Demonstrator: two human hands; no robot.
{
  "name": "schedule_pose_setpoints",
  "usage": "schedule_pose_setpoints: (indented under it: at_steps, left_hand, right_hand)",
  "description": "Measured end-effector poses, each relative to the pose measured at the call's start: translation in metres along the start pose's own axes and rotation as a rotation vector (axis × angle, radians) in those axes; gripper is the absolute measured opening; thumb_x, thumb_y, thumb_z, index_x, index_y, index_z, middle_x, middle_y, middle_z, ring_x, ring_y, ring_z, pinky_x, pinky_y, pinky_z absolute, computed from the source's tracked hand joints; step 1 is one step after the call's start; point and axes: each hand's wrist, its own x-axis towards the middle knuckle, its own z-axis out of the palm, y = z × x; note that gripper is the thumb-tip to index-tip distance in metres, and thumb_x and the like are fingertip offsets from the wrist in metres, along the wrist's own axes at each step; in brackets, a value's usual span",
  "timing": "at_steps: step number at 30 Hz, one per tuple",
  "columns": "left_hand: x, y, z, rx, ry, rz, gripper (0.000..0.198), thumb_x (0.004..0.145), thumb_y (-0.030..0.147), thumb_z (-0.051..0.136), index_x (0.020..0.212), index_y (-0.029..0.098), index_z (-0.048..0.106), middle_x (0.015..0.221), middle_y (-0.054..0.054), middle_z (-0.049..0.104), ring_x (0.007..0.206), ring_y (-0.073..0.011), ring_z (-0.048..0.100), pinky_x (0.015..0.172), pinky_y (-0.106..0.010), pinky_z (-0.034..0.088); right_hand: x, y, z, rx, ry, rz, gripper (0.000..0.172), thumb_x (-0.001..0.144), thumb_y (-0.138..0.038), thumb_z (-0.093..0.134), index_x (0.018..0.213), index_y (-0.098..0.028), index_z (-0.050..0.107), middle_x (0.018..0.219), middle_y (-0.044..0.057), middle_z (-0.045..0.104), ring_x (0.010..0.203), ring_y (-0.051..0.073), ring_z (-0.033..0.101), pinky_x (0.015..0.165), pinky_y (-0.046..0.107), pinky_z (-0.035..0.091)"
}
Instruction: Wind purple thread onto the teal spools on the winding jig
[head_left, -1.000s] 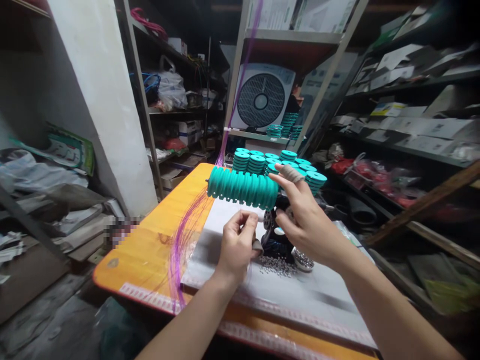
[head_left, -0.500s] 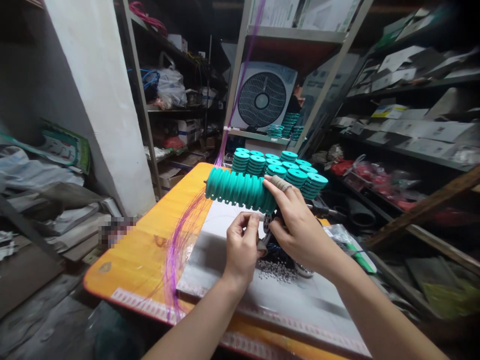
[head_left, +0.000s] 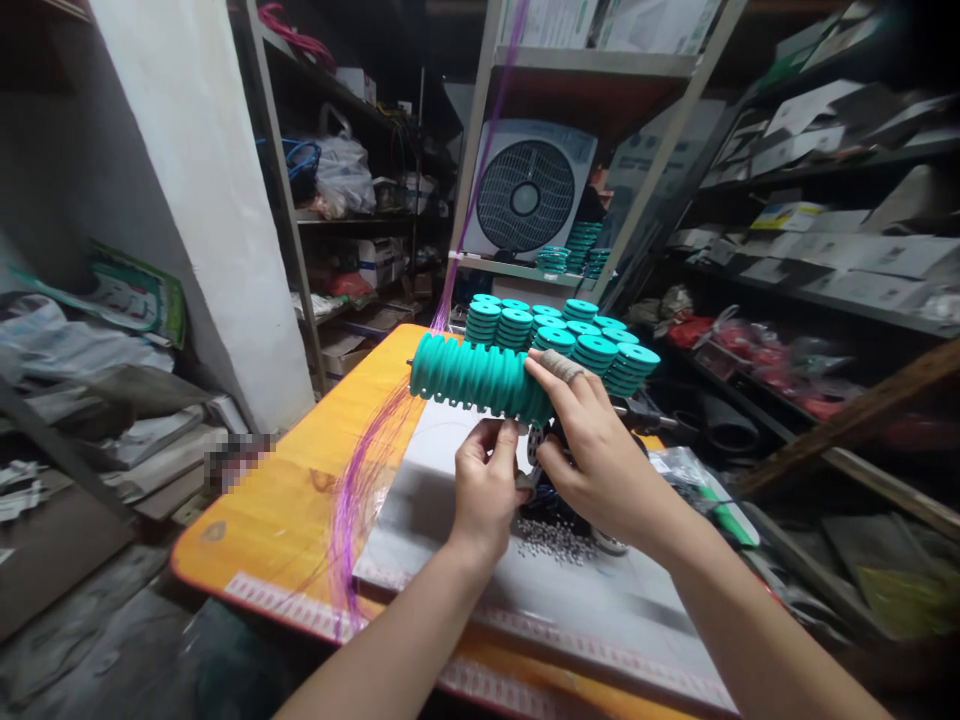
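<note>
A row of ribbed green spools (head_left: 472,375) sits on a horizontal rod above the table. My right hand (head_left: 604,455) is curled round the right end of the row, index finger along the top and thumb underneath; a beige wrap covers part of one finger. Just below the same end, my left hand (head_left: 484,490) is closed in a pinch at the spools' lower edge. Whatever lies between its fingertips is too small to make out. Beneath the hands, small silver beads (head_left: 555,543) are scattered on a pale board (head_left: 427,500). Thin purple line (head_left: 349,510) hangs over the table to the left.
Stacks of green spools (head_left: 555,337) stand behind the row. The orange table (head_left: 289,475) has a rounded left corner. A box fan (head_left: 525,197) stands on the shelf ahead. Shelves with white boxes (head_left: 862,255) line the right, and a white pillar (head_left: 195,180) rises at left.
My left hand's fingertips have moved slightly up towards the underside of the spools. My right hand keeps its place, and the view has shifted very slightly.
</note>
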Motion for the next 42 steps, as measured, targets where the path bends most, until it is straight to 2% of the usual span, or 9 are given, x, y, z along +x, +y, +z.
schedule_pose_setpoints:
  at_steps: [5,12,18,22,26,30,35,38,42]
  left_hand:
    - [0.002,0.001,0.002,-0.072,-0.021,-0.019,0.022,0.077,0.036,0.063,0.073,0.020,0.049,0.050,0.011,0.025,0.041,-0.0039,0.019,0.036,-0.015,0.020]
    - [0.002,0.004,0.002,-0.132,-0.045,-0.040,0.021,0.078,0.031,0.062,0.071,0.020,0.045,0.047,0.013,0.022,0.037,-0.0026,0.017,0.034,-0.015,0.019]
    - [0.004,0.003,0.001,-0.115,-0.058,-0.042,0.017,0.081,0.029,0.058,0.074,0.019,0.047,0.047,0.012,0.022,0.039,-0.0031,0.016,0.035,-0.015,0.019]
    - [0.000,0.001,-0.005,-0.102,-0.125,-0.019,0.023,0.084,0.040,0.058,0.080,0.018,0.053,0.051,0.011,0.023,0.042,-0.0045,0.020,0.038,-0.016,0.027]
    - [-0.012,0.002,-0.019,-0.103,-0.191,-0.003,0.033,0.085,0.045,0.057,0.096,0.015,0.061,0.062,0.006,0.039,0.050,-0.0054,0.036,0.051,-0.020,0.042]
    - [-0.024,0.005,-0.032,-0.048,-0.133,-0.005,0.036,0.086,0.045,0.056,0.102,0.014,0.064,0.086,-0.004,0.059,0.069,-0.0107,0.055,0.066,-0.026,0.048]
    - [-0.032,0.011,-0.042,0.021,-0.103,0.059,0.032,0.089,0.042,0.053,0.103,0.017,0.068,0.110,-0.009,0.065,0.099,-0.0174,0.058,0.092,-0.032,0.043]
    - [-0.039,0.019,-0.043,0.058,-0.111,0.092,0.030,0.090,0.041,0.053,0.100,0.018,0.070,0.104,-0.007,0.067,0.097,-0.0165,0.057,0.095,-0.030,0.040]
    - [-0.054,0.032,-0.040,0.028,-0.198,0.054,0.030,0.090,0.040,0.053,0.096,0.014,0.067,0.079,-0.004,0.063,0.078,-0.0129,0.056,0.082,-0.027,0.043]
  right_hand:
    - [0.013,0.004,-0.011,0.099,-0.034,-0.015,0.050,0.085,-0.020,0.046,0.134,-0.015,0.040,0.140,0.016,0.044,0.134,0.027,0.036,0.111,0.050,0.034]
    - [0.033,0.013,-0.010,-0.098,-0.168,-0.063,0.062,0.087,-0.030,0.053,0.141,-0.009,0.033,0.138,0.020,0.045,0.130,0.031,0.040,0.104,0.048,0.041]
    - [0.041,0.012,-0.007,-0.273,-0.182,-0.074,0.062,0.085,-0.027,0.053,0.141,-0.009,0.035,0.129,0.020,0.052,0.119,0.035,0.048,0.092,0.049,0.048]
    - [0.040,0.010,-0.007,-0.331,-0.164,-0.104,0.062,0.085,-0.028,0.053,0.141,-0.009,0.034,0.128,0.021,0.054,0.118,0.036,0.048,0.089,0.049,0.049]
    - [0.038,0.010,-0.010,-0.330,-0.151,-0.127,0.063,0.086,-0.033,0.055,0.141,-0.010,0.034,0.125,0.019,0.055,0.117,0.033,0.049,0.093,0.047,0.046]
    - [0.041,0.013,-0.016,-0.243,-0.207,-0.110,0.063,0.087,-0.033,0.055,0.141,-0.008,0.034,0.129,0.019,0.053,0.120,0.032,0.050,0.097,0.044,0.044]
    - [0.046,0.011,-0.018,-0.249,-0.241,-0.132,0.062,0.087,-0.030,0.053,0.141,-0.009,0.033,0.131,0.020,0.052,0.118,0.033,0.052,0.094,0.044,0.046]
    - [0.047,0.008,-0.017,-0.340,-0.250,-0.163,0.067,0.087,-0.025,0.053,0.144,-0.003,0.026,0.127,0.024,0.054,0.114,0.035,0.054,0.090,0.045,0.047]
    - [0.041,0.001,-0.017,-0.328,-0.200,-0.182,0.065,0.088,-0.024,0.053,0.145,-0.006,0.026,0.132,0.023,0.051,0.120,0.034,0.050,0.094,0.048,0.045]
